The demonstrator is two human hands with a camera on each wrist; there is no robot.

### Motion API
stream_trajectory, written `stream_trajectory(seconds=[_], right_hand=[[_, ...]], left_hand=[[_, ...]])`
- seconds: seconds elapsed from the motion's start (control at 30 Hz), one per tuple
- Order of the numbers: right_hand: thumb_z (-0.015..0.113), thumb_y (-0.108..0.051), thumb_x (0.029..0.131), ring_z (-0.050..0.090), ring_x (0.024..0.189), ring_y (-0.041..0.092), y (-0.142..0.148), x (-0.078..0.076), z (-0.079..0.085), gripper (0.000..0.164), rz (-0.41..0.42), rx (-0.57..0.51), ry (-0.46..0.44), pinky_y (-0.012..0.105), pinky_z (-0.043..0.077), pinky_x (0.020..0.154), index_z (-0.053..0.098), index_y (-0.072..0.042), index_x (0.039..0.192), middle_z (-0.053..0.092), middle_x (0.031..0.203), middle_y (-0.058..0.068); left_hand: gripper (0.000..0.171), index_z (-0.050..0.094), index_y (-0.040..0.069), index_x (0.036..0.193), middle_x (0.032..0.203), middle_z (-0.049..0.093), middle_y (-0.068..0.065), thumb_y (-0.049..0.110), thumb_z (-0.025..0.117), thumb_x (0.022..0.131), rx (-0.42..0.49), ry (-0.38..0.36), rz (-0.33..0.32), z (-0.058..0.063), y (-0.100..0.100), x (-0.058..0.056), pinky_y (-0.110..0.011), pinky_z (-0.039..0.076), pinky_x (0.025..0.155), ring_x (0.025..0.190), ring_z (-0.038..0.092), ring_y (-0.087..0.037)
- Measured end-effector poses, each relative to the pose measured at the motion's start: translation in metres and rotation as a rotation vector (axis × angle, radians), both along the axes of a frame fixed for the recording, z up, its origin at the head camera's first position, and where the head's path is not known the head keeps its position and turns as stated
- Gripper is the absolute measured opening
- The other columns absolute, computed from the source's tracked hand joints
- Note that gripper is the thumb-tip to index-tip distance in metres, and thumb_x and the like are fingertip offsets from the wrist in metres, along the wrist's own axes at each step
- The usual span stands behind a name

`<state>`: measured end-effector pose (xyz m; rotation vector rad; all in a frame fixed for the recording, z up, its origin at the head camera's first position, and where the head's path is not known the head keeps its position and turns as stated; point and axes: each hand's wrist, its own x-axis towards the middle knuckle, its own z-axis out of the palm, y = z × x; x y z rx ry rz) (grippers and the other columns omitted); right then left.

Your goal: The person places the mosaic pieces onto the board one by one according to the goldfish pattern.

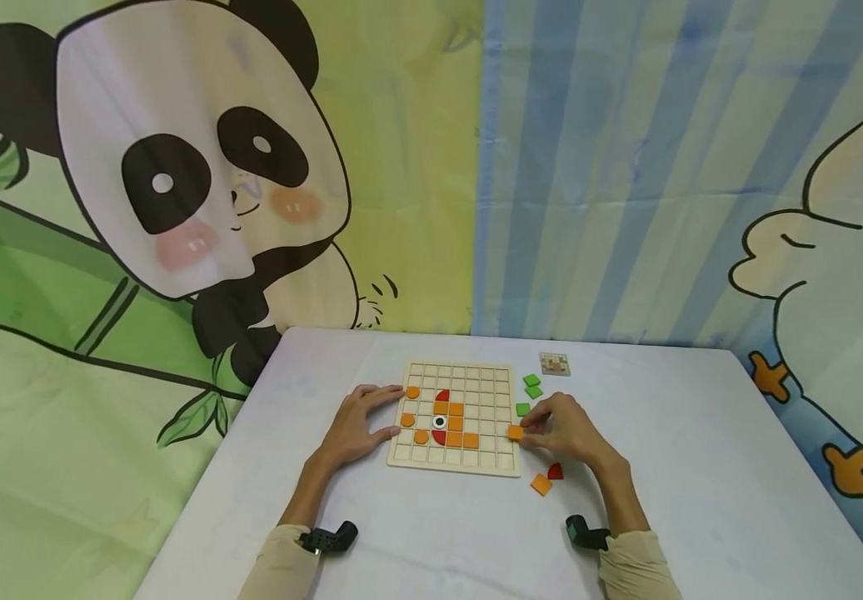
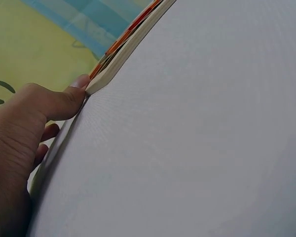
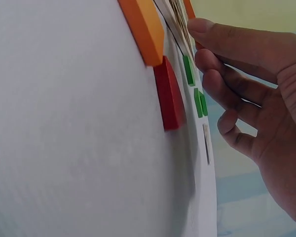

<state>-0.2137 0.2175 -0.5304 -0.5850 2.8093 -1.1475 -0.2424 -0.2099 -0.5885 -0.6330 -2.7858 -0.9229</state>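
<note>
A square wooden grid board (image 1: 420, 454) lies on the white table, holding several orange squares, orange discs, red quarter-round pieces and a black-and-white eye disc (image 1: 440, 422). At the board's left edge, my left hand (image 1: 352, 427) rests with thumb and fingers spread against the rim; in the left wrist view its thumb (image 2: 79, 81) touches the board's corner. My right hand (image 1: 568, 427) pinches an orange square tile (image 1: 515, 432) between thumb and fingers, over the board's right edge. Only a sliver of that tile appears in the right wrist view.
Right of the board lie several green tiles (image 1: 533, 391). Nearer the front are a loose orange square (image 1: 541, 484) and a red quarter-round piece (image 1: 555, 472). A small patterned card (image 1: 555, 364) lies at the back right. Printed curtains hang behind the table (image 1: 439, 533).
</note>
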Motion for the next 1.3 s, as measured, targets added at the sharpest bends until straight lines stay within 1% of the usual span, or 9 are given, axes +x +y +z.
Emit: stream_trajectory(seconds=[0.07, 0.2, 0.43, 0.63, 0.8, 1.07, 1.3], right_hand=[[0.096, -0.01, 0.081, 0.065, 0.074, 0.01, -0.002, 0.0, 0.002, 0.018, -0.004, 0.008, -0.003, 0.023, 0.057, 0.069, 0.086, -0.012, 0.095, 0.078, 0.084, -0.007], [0.096, -0.009, 0.081, 0.066, 0.074, 0.011, -0.005, -0.002, 0.003, 0.017, 0.015, 0.002, 0.011, 0.024, 0.057, 0.07, 0.086, -0.01, 0.095, 0.078, 0.083, -0.006], [0.096, -0.011, 0.081, 0.066, 0.076, 0.01, -0.01, -0.006, -0.001, 0.018, 0.013, -0.008, -0.005, 0.025, 0.057, 0.07, 0.086, -0.01, 0.096, 0.079, 0.084, -0.005], [0.095, -0.01, 0.082, 0.066, 0.076, 0.01, -0.015, -0.008, 0.001, 0.017, 0.019, 0.001, 0.003, 0.025, 0.057, 0.07, 0.086, -0.01, 0.097, 0.078, 0.084, -0.006], [0.095, -0.01, 0.082, 0.067, 0.077, 0.01, -0.02, -0.011, 0.004, 0.018, 0.027, -0.002, 0.003, 0.025, 0.057, 0.072, 0.085, -0.009, 0.096, 0.079, 0.087, -0.003], [0.095, -0.011, 0.083, 0.067, 0.078, 0.009, -0.024, -0.013, 0.002, 0.018, 0.036, 0.004, -0.009, 0.024, 0.058, 0.073, 0.086, -0.009, 0.099, 0.08, 0.09, -0.003], [0.095, -0.011, 0.083, 0.068, 0.076, 0.007, -0.024, -0.018, 0.0, 0.018, 0.056, -0.014, 0.01, 0.024, 0.059, 0.071, 0.086, -0.008, 0.098, 0.081, 0.089, -0.002]], left_hand=[[0.067, 0.064, 0.032, 0.154, 0.161, 0.06, 0.01, 0.036, 0.089, 0.091, 0.003, -0.007, -0.005, 0.001, 0.001, -0.001, -0.061, 0.041, 0.119, 0.144, 0.052, -0.027], [0.067, 0.064, 0.03, 0.155, 0.162, 0.06, 0.009, 0.036, 0.088, 0.092, 0.002, -0.013, -0.01, 0.002, 0.002, -0.002, -0.061, 0.04, 0.12, 0.144, 0.052, -0.028], [0.067, 0.064, 0.028, 0.154, 0.162, 0.061, 0.008, 0.035, 0.088, 0.092, 0.008, -0.016, -0.013, 0.003, 0.002, -0.001, -0.061, 0.04, 0.119, 0.144, 0.052, -0.028], [0.067, 0.065, 0.029, 0.154, 0.161, 0.061, 0.008, 0.036, 0.088, 0.092, 0.006, -0.011, -0.01, 0.003, 0.003, 0.0, -0.06, 0.041, 0.119, 0.143, 0.053, -0.028], [0.067, 0.065, 0.029, 0.154, 0.161, 0.061, 0.008, 0.035, 0.088, 0.091, 0.01, -0.015, -0.007, 0.003, 0.003, 0.001, -0.06, 0.041, 0.118, 0.143, 0.052, -0.028], [0.068, 0.064, 0.03, 0.154, 0.162, 0.06, 0.01, 0.036, 0.089, 0.091, 0.001, -0.016, -0.005, 0.001, 0.002, 0.0, -0.06, 0.041, 0.119, 0.143, 0.053, -0.027], [0.068, 0.064, 0.031, 0.154, 0.162, 0.06, 0.01, 0.037, 0.088, 0.091, -0.008, -0.015, 0.0, 0.001, 0.001, -0.001, -0.06, 0.041, 0.119, 0.144, 0.052, -0.027]])
